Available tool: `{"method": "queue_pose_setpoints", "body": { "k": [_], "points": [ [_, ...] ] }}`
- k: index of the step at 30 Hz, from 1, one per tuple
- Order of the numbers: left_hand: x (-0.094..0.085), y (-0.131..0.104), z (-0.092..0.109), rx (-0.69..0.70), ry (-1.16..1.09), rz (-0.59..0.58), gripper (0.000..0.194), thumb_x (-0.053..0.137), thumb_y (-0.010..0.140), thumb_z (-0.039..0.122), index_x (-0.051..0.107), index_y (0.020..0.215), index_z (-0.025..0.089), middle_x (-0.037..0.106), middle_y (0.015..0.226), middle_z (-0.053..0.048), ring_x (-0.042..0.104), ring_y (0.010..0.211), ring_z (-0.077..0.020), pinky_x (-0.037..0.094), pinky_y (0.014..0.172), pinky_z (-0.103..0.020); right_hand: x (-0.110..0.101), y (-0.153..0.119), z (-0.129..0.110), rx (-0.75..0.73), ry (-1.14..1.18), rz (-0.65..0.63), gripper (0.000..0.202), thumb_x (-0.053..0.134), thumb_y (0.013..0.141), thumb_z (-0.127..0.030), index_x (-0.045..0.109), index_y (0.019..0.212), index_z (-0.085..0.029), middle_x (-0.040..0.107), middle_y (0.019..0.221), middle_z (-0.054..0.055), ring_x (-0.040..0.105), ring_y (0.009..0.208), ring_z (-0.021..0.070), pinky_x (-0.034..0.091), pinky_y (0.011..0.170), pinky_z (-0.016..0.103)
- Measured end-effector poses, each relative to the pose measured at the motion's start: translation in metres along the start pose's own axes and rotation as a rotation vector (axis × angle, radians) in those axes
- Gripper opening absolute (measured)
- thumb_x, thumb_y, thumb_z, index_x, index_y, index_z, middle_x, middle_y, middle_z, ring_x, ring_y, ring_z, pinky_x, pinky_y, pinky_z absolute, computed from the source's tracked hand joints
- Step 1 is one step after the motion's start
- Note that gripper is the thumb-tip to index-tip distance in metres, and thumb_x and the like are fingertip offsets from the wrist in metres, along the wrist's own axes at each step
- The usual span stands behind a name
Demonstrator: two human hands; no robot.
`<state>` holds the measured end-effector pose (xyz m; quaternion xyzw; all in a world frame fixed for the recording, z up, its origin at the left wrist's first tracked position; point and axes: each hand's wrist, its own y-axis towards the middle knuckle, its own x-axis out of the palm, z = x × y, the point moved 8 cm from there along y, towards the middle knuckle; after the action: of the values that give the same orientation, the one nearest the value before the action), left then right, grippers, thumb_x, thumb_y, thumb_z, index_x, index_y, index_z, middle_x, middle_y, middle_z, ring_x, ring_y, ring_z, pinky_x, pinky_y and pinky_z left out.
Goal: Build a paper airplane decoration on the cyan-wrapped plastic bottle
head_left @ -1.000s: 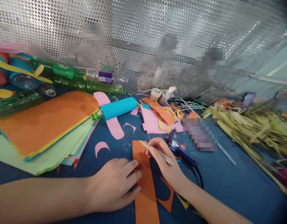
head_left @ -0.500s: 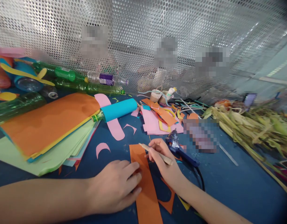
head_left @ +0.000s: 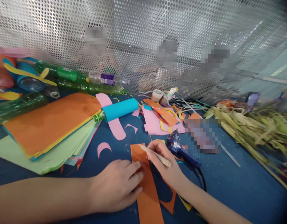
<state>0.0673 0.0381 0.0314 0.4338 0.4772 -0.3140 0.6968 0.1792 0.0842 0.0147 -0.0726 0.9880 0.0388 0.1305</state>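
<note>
An orange paper strip [head_left: 149, 189] runs from the bottom edge of the view up between my two hands. My left hand [head_left: 121, 185] lies on the strip's left side with bent, slightly spread fingers, holding nothing. Between the thumb and fingers of my right hand [head_left: 163, 155] is a cream-coloured pen [head_left: 158, 157]. Its tip is at the strip's far end, near the top edge; I cannot tell whether it touches the paper. Beyond the hands, a green bottle wrapped in blue paper [head_left: 121, 109] lies across a pink paper strip with rounded ends [head_left: 117, 130].
A blue glue gun [head_left: 184, 154] with a black cord lies right of my right hand. Stacked coloured paper [head_left: 52, 121] is at the left, with plastic bottles [head_left: 66, 74] behind. Paper scraps [head_left: 163, 115] lie mid-table; dried husks [head_left: 248, 124] lie right. A perforated metal screen [head_left: 134, 28] stands behind.
The pen tip has shifted slightly left along the far end of the orange strip. My left hand stays on the paper. The whole view has moved a little.
</note>
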Motion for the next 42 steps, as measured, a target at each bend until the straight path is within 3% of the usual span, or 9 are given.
{"method": "queue_pose_setpoints", "body": {
  "k": [10, 16, 20, 29, 42],
  "points": [
    [0.001, 0.000, 0.000, 0.002, -0.005, -0.005, 0.025, 0.044, 0.086, 0.027, 0.056, 0.104, 0.014, 0.062, 0.103, -0.013, 0.061, 0.071, -0.0201, 0.052, 0.060, -0.033, 0.000, 0.000, 0.002, 0.005, 0.012, 0.016, 0.010, 0.050, 0.087, -0.033, 0.047, 0.087, -0.023, 0.048, 0.075, -0.002, 0.049, 0.067, 0.0132, 0.039, 0.060, 0.025],
    [-0.001, 0.000, 0.001, 0.013, -0.008, 0.029, 0.026, 0.043, 0.086, 0.026, 0.057, 0.105, 0.014, 0.062, 0.102, -0.014, 0.061, 0.072, -0.0199, 0.052, 0.061, -0.032, -0.010, 0.003, 0.014, 0.138, 0.136, 0.118, 0.023, 0.051, 0.085, -0.041, 0.041, 0.076, -0.023, 0.038, 0.054, -0.008, 0.053, 0.055, 0.0120, 0.041, 0.060, 0.026],
    [-0.003, 0.001, 0.001, 0.013, -0.007, 0.037, 0.026, 0.043, 0.086, 0.025, 0.057, 0.105, 0.015, 0.063, 0.101, -0.013, 0.062, 0.074, -0.0198, 0.052, 0.062, -0.031, -0.011, 0.005, 0.015, 0.137, 0.203, 0.127, 0.025, 0.051, 0.085, -0.042, 0.039, 0.075, -0.023, 0.036, 0.049, -0.010, 0.050, 0.053, 0.0115, 0.043, 0.062, 0.027],
    [-0.005, 0.000, 0.001, 0.018, -0.030, 0.089, 0.025, 0.043, 0.086, 0.024, 0.057, 0.104, 0.014, 0.062, 0.099, -0.014, 0.062, 0.074, -0.0198, 0.052, 0.062, -0.031, -0.011, 0.005, 0.012, 0.150, 0.183, 0.125, 0.027, 0.056, 0.081, -0.043, 0.039, 0.077, -0.023, 0.042, 0.053, -0.009, 0.053, 0.056, 0.0118, 0.041, 0.058, 0.025],
    [0.000, 0.000, 0.001, 0.018, -0.029, 0.036, 0.026, 0.044, 0.085, 0.023, 0.057, 0.105, 0.012, 0.063, 0.104, -0.014, 0.063, 0.075, -0.0229, 0.054, 0.061, -0.037, -0.009, 0.004, 0.012, 0.116, 0.192, 0.087, 0.023, 0.057, 0.081, -0.038, 0.040, 0.079, -0.023, 0.046, 0.064, -0.007, 0.051, 0.060, 0.0108, 0.041, 0.058, 0.024]
  ]
}}
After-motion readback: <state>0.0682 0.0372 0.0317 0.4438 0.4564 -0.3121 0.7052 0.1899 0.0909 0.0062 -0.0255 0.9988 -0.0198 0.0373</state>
